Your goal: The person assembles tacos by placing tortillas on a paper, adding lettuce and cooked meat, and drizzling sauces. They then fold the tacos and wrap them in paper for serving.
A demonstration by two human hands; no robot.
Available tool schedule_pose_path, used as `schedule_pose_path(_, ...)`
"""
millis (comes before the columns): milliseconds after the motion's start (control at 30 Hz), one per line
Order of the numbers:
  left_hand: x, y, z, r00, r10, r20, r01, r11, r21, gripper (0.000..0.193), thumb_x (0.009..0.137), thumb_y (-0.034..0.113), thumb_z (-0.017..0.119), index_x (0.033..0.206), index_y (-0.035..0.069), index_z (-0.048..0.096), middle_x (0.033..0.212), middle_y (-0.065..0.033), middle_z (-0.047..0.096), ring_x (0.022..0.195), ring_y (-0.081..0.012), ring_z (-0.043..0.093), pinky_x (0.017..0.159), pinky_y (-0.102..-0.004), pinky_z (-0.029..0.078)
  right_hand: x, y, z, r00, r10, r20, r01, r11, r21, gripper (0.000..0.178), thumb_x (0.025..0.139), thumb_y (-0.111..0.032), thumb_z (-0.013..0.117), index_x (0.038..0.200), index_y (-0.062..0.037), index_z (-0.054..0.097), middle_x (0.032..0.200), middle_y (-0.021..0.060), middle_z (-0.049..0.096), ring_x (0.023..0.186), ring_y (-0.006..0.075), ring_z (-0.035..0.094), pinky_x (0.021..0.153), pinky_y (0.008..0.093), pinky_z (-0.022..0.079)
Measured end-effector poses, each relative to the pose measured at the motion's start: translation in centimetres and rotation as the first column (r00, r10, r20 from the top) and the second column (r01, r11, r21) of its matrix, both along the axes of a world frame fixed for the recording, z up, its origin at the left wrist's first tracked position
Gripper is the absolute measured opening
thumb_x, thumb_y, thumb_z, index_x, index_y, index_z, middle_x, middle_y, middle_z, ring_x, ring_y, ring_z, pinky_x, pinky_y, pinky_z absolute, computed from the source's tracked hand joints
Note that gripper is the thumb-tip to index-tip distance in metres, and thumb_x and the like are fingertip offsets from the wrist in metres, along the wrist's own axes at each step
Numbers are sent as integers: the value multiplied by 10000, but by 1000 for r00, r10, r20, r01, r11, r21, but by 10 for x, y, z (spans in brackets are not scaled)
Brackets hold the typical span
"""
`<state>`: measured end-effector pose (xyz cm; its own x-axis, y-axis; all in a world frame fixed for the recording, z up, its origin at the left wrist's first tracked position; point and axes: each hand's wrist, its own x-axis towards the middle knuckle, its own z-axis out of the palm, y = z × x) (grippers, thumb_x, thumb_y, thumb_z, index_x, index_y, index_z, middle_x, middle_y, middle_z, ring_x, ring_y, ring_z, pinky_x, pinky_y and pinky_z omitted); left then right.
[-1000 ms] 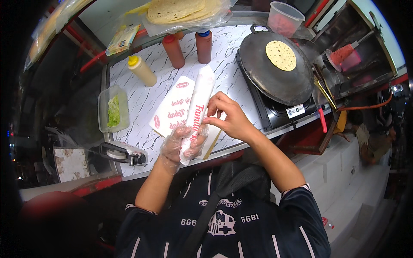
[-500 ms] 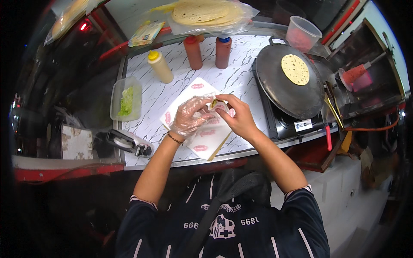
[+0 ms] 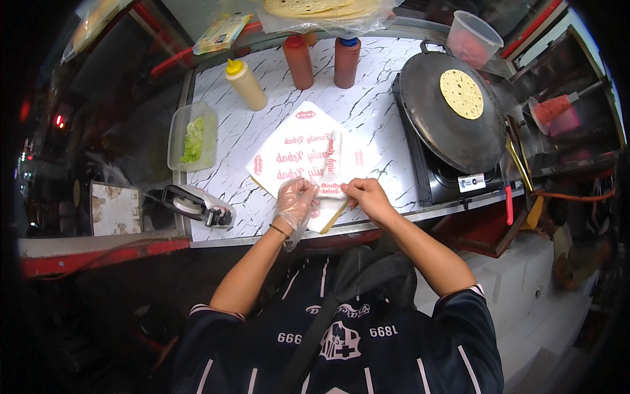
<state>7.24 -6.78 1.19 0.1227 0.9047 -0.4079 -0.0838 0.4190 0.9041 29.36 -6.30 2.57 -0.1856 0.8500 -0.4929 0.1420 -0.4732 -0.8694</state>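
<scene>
Two hands pinch the near end of a paper-wrapped roll point(image 3: 333, 157) at a worktop point(image 3: 230, 131) lined with tubs and sauce bottles.

A clear tub point(image 3: 176, 136) of shredded lettuce point(image 3: 193, 139) sits by the worktop's left edge; a second tub point(image 3: 489, 43), with reddish contents, stands at the far right corner. Toward the far edge are a yellow-capped bottle point(image 3: 247, 87) of pale sauce and red-capped point(image 3: 299, 64) and blue-capped point(image 3: 346, 64) bottles of reddish sauce. The gloved left hand point(image 3: 296, 202) and bare right hand point(image 3: 369, 199) have fingertips together, clamped on the wrapper's near corners. The roll lies between them over printed sheets point(image 3: 282, 141) near the front edge, extending beyond the fingers toward the far edge.
</scene>
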Motion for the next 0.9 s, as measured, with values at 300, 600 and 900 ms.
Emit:
schedule_pose_path(300, -32, 18, -27, 928, -155, -340, 193, 978, 83, 212, 934, 140, 754, 841, -38, 685, 776, -77, 698, 631, -129, 668, 591, -292, 562, -23, 35, 18, 899, 111, 425, -304, 855, 421, 457, 838, -212, 827, 1245, -103, 649, 799, 136, 669, 768, 286, 689, 733, 394, 537)
schedule_pose_path(600, -12, -40, 9, 435, 102, -895, 682, 611, 401, 620, 898, 387, 753, 1447, 170, 562, 1548, -233, 447, 1385, -402, 474, 1097, -594, 387, -29, 59, -11, 872, 160, 463, -366, 840, 399, 441, 853, -191, 836, 1242, -91, 652, 738, 25, 608, 645, 143, 593, 629, 324, 498)
schedule_pose_path(900, 17, -32, -49, 548, -41, -836, 621, 689, 374, 807, 961, 654, 511, 1614, 198, 377, 1697, -265, 156, 1561, -476, 141, 1216, -707, 65, -159, 54, 46, 779, 391, 491, -621, 592, 514, 377, 880, -194, 756, 1222, -53, 680, 1048, 208, 713, 892, 330, 691, 811, 428, 559)
